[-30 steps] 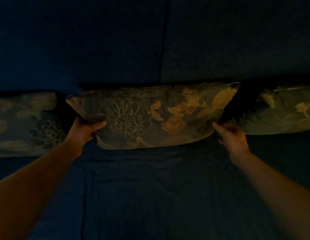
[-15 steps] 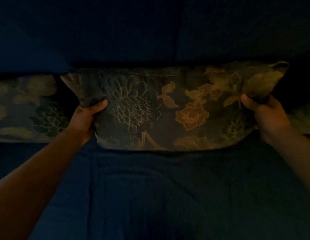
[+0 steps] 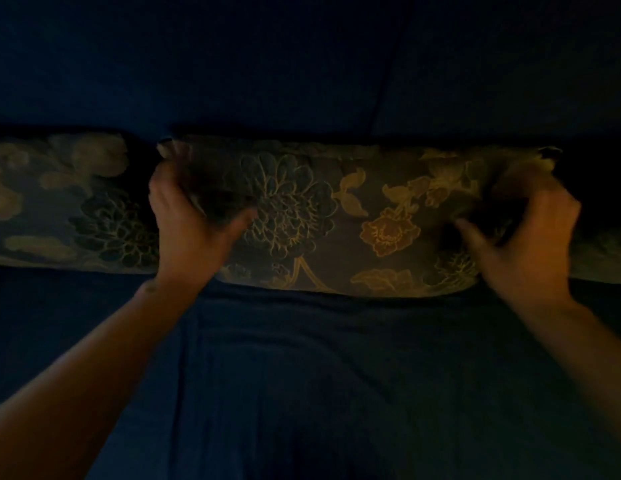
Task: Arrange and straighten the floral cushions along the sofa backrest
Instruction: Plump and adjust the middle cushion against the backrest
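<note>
The scene is very dim. The middle floral cushion (image 3: 354, 216) stands on the seat against the dark blue sofa backrest (image 3: 267, 64). My left hand (image 3: 191, 230) clasps its left end, thumb on the front face and fingers round the edge. At the right end, my right hand (image 3: 524, 244) holds it the same way. Both hands are motion-blurred. A second floral cushion (image 3: 59, 202) leans on the backrest to the left, touching or nearly touching the middle one. Only a sliver of a third floral cushion (image 3: 603, 258) shows at the right edge, behind my right hand.
The dark blue sofa seat (image 3: 337, 375) fills the lower half of the view. A seam (image 3: 385, 64) splits the backrest into two panels above the middle cushion. Deep shadow lies in the gaps between the cushions.
The view has come closer and the middle cushion now looks larger. Both hands have slid up from its lower corners to its ends, and the cushion sits more level against the backrest.
</note>
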